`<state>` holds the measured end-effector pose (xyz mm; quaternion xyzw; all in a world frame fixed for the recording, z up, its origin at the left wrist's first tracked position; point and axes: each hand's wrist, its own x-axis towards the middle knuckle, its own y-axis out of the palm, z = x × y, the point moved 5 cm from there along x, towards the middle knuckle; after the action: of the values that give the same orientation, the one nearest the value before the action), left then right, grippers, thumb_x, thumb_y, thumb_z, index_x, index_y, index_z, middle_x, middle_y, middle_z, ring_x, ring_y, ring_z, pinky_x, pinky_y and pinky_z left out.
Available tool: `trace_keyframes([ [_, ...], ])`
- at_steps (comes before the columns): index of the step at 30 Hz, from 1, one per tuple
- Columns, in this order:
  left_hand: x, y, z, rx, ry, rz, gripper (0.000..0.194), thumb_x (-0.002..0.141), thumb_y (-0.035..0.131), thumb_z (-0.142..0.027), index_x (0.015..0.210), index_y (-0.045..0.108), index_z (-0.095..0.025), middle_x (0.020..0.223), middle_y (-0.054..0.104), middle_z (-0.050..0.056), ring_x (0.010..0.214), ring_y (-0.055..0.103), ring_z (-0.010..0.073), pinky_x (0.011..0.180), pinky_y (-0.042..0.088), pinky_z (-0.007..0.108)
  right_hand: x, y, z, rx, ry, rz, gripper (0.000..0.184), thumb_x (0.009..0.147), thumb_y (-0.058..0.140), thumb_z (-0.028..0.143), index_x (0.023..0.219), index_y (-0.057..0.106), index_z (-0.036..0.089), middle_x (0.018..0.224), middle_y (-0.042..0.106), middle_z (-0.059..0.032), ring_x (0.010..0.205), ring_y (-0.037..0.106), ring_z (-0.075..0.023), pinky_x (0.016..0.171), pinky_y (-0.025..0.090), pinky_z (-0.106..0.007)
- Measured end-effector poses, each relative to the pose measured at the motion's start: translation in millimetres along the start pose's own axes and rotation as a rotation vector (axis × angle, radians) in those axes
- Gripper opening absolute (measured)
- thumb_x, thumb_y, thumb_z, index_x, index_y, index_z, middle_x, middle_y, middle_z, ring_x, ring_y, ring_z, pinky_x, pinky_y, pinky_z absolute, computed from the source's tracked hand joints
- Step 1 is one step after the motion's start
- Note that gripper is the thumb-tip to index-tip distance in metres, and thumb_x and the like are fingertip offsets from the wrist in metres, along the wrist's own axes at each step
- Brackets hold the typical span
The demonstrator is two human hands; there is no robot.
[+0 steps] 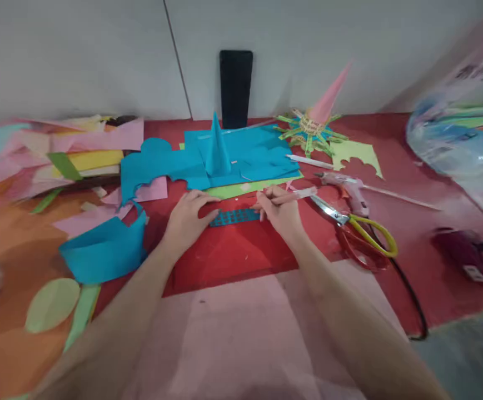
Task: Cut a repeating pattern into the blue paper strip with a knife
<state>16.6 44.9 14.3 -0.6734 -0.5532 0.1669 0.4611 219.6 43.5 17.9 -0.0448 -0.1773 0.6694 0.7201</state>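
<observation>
A narrow blue paper strip marked with a dark pattern lies on the red surface between my hands. My left hand rests at its left end, fingers stretched out and apart, the thumb at the strip's edge. My right hand is closed around a pen over the strip's right end. The pen's tip is hard to make out. Just behind are blue paper sheets with a folded blue paper cone standing on them.
Scissors and a glue gun lie right of my right hand. Behind them stands a pink paper cone with a fringed base. A blue paper band and paper scraps are at left. A black phone leans on the wall.
</observation>
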Motion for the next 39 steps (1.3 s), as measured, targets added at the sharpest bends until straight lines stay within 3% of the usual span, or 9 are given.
trace_keyframes([
  [28, -0.7, -3.0, 3.9, -0.021, -0.025, 0.009, 0.019, 0.085, 0.057, -0.029, 0.101, 0.064, -0.022, 0.099, 0.059, 0.003, 0.095, 0.055, 0.0196, 0.086, 0.042, 0.033, -3.3, 3.5, 4.3, -0.052, 0.033, -0.007, 0.032, 0.083, 0.052, 0.030, 0.055, 0.038, 0.023, 0.038, 0.049, 0.0057, 0.058, 0.067, -0.0162, 0.057, 0.048, -0.023],
  [39, 0.0, -3.2, 3.0, -0.026, -0.036, 0.010, 0.019, 0.085, 0.058, -0.029, 0.101, 0.064, -0.023, 0.099, 0.059, 0.002, 0.095, 0.055, 0.0195, 0.086, 0.043, 0.034, -2.6, 4.0, 7.3, -0.070, -0.004, 0.014, 0.033, 0.084, 0.053, 0.030, 0.054, 0.040, 0.023, 0.040, 0.050, 0.0060, 0.052, 0.062, -0.0142, 0.063, 0.047, -0.026],
])
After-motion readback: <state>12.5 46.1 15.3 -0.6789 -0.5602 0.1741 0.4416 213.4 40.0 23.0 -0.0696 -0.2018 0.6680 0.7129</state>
